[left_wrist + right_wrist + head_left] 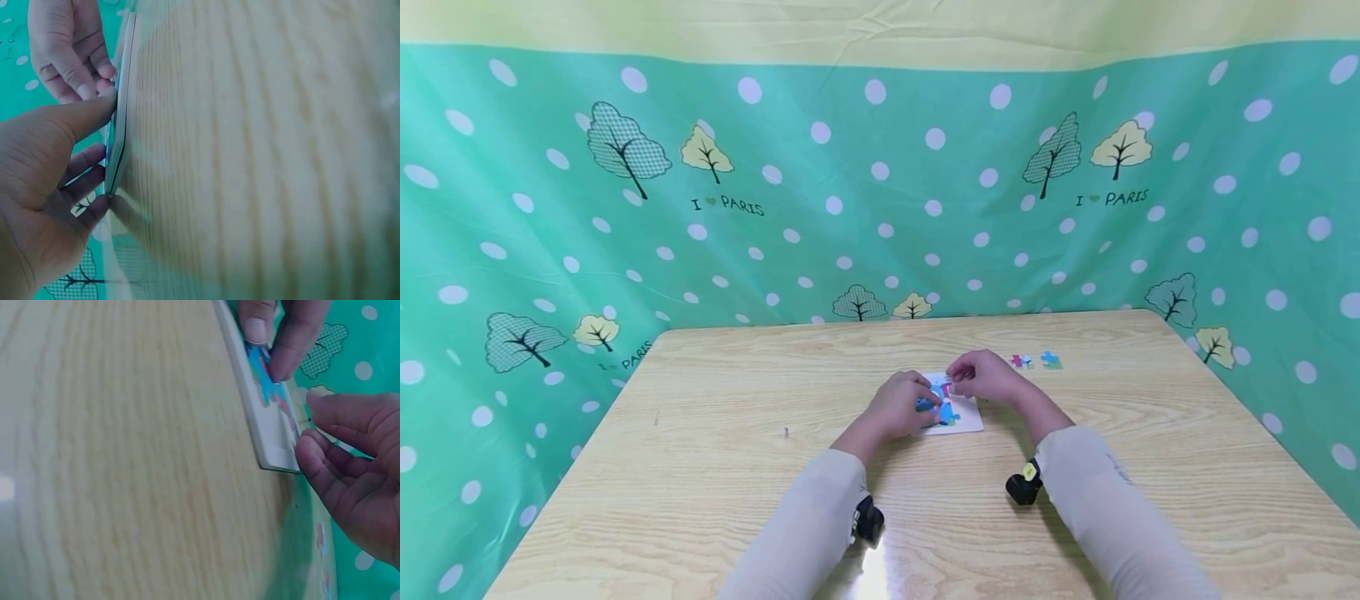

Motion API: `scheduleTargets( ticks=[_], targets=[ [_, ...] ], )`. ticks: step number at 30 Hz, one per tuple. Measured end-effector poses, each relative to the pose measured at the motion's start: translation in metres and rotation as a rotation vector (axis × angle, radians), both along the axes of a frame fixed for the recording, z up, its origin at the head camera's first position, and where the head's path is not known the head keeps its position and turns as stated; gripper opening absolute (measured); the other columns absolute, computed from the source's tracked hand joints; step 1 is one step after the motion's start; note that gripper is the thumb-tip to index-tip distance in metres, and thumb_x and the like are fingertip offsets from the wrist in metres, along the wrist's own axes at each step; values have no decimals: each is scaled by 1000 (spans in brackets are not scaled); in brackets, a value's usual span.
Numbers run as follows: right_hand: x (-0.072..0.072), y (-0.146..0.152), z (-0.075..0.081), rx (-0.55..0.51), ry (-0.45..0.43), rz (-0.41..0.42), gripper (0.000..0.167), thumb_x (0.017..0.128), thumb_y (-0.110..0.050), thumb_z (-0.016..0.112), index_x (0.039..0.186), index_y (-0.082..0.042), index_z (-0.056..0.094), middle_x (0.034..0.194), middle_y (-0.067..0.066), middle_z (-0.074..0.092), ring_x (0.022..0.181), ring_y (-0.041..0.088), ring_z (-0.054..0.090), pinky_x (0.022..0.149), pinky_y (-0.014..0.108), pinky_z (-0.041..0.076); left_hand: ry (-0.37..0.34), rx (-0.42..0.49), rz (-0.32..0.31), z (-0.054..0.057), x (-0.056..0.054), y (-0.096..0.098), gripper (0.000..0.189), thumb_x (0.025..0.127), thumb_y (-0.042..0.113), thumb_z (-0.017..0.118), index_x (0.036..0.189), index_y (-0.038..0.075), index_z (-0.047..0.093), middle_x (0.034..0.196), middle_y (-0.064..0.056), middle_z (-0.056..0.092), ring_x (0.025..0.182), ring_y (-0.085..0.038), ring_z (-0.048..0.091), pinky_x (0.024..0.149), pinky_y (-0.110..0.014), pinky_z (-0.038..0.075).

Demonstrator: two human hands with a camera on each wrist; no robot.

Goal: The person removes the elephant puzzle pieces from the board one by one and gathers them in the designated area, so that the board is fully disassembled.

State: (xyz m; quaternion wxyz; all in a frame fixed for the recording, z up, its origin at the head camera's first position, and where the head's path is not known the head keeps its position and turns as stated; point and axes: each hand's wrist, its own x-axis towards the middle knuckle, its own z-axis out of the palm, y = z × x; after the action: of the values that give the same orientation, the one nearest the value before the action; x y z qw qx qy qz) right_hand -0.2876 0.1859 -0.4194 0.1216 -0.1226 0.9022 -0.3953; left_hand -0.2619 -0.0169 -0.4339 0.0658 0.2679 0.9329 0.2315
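Though visible, puzzle beneath left fingers

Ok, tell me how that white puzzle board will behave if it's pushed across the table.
The white puzzle board keeps straight edges in both wrist views, so it's probably stiff. Thin and broad, it would likely slide over the smooth-looking table rather than roll or tip. The colored pieces on it are small and thin, so a hard shove might shift them.

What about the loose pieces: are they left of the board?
No, in the head view, the loose pieces lie right of the white board.
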Motion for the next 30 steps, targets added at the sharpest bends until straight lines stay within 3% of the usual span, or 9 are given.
scheduleTargets(
  ticks=[5, 11, 19, 30],
  targets=[
    [-1, -6, -3, 65, 17, -5, 24, 83, -7, 76, 105, -1, 70, 92, 5, 64, 84, 19, 56, 75, 31, 50, 26, 44, 18, -3, -3, -3, 30, 85, 31, 78, 106, 11, 76, 125, -5, 60, 120, -24, 50, 106, -36, 39],
    [-1, -10, -3, 124, 23, -30, 23, 80, -9, 79, 101, -4, 71, 86, 4, 62, 79, 18, 54, 69, 29, 48, 73, 23, 43, -6, -5, -5, 35, 81, 39, 79, 106, 15, 76, 125, -3, 60, 121, -24, 49, 104, -40, 39],
    [-2, -11, -6, 158, 51, -29, 18, 80, -8, 79, 96, -4, 70, 80, 3, 58, 74, 18, 51, 65, 27, 44, 26, 5, 44, -3, -3, -5, 34, 84, 39, 76, 113, 21, 75, 128, 0, 59, 121, -21, 47, 103, -42, 38],
    [-2, -10, -8, 138, 39, -39, 19, 83, -7, 76, 100, -2, 69, 82, 4, 57, 75, 17, 50, 67, 28, 44, 25, 10, 38, -7, -4, -5, 37, 84, 41, 76, 116, 23, 73, 128, 1, 59, 117, -19, 48, 101, -40, 39]
  ],
)
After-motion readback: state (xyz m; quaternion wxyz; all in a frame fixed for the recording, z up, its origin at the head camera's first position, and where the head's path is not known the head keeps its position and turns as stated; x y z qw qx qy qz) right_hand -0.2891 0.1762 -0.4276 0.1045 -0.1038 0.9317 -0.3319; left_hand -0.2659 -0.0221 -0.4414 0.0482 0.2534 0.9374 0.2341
